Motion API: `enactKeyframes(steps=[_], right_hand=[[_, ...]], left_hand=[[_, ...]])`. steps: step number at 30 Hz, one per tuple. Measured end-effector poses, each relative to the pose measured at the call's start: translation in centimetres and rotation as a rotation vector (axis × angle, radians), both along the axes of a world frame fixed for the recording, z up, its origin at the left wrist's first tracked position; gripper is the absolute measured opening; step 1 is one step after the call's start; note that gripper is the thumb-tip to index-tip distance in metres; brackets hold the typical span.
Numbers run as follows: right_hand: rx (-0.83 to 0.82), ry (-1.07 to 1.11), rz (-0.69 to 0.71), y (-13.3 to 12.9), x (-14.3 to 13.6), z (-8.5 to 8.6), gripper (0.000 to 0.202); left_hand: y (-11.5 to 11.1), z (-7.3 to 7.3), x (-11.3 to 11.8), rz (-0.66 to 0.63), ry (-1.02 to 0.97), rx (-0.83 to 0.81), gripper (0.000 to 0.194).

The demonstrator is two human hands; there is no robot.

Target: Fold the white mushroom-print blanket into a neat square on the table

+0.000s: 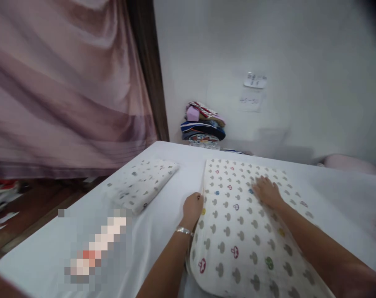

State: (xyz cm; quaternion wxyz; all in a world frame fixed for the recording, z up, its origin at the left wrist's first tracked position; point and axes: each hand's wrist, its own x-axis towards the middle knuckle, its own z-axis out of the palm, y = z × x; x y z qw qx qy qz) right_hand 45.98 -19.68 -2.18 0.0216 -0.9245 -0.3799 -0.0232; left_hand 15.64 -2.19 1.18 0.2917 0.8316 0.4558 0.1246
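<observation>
A white muslin blanket (237, 219) printed with grey and coloured mushrooms lies folded in front of me on the white-covered table. Its left edge is pinched in the closed fingers of my left hand (193, 210), which wears a silver bracelet (184, 230) at the wrist. My right hand (268, 191) rests palm down on the upper part of the blanket, fingers stretched and slightly smeared by motion. To the left, apart from both hands, is a second folded white cloth (144, 180) with a small scattered print.
The white table cover (166, 231) shows around the cloths. A blurred-out pixelated patch hides something at its left front. Behind the far edge stands a stack of folded fabrics (203, 128) against the wall. A pink curtain (66, 82) hangs on the left; paper notes (255, 80) are on the wall.
</observation>
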Motion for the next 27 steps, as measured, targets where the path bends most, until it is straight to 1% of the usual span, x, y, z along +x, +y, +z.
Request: enactKeyframes(steps=[3, 5, 7, 10, 14, 17, 19, 22, 25, 27], right_hand=[[-0.023, 0.043, -0.060, 0.5, 0.4, 0.6, 0.054], [-0.025, 0.066, -0.050, 0.8, 1.3, 0.9, 0.055], [-0.008, 0.058, -0.053, 1.0, 2.6, 1.3, 0.058], [0.001, 0.052, -0.100, 1.4, 5.0, 1.7, 0.063], [-0.012, 0.064, -0.148, 0.9, 8.5, 1.3, 0.061], [-0.012, 0.075, -0.190, 0.2, 10.1, 0.7, 0.060], [-0.004, 0.069, -0.217, 0.3, 10.5, 0.4, 0.060], [0.011, 0.050, -0.223, 1.6, 10.2, 0.3, 0.061], [0.038, 0.044, -0.145, 3.4, 10.1, 0.2, 0.060], [0.055, 0.059, -0.085, 4.0, 10.6, -0.1, 0.057]], left_hand=[[0.3, -0.1, -0.1, -0.013, -0.004, 0.012, 0.028], [0.6, -0.2, 0.0, -0.026, -0.010, 0.014, 0.029], [0.9, -0.2, 0.0, -0.026, -0.004, -0.004, 0.030], [1.1, -0.1, -0.1, -0.015, -0.007, -0.033, 0.030], [1.4, -0.2, 0.0, 0.002, -0.010, -0.063, 0.027], [1.7, -0.4, 0.1, 0.017, -0.006, -0.083, 0.027], [1.7, -0.5, 0.1, 0.016, -0.008, -0.092, 0.027], [1.3, -0.5, 0.0, 0.000, -0.032, -0.101, 0.027], [0.8, -0.4, -0.1, 0.010, -0.055, -0.090, 0.027], [0.5, -0.5, -0.1, 0.020, -0.062, -0.079, 0.028]])
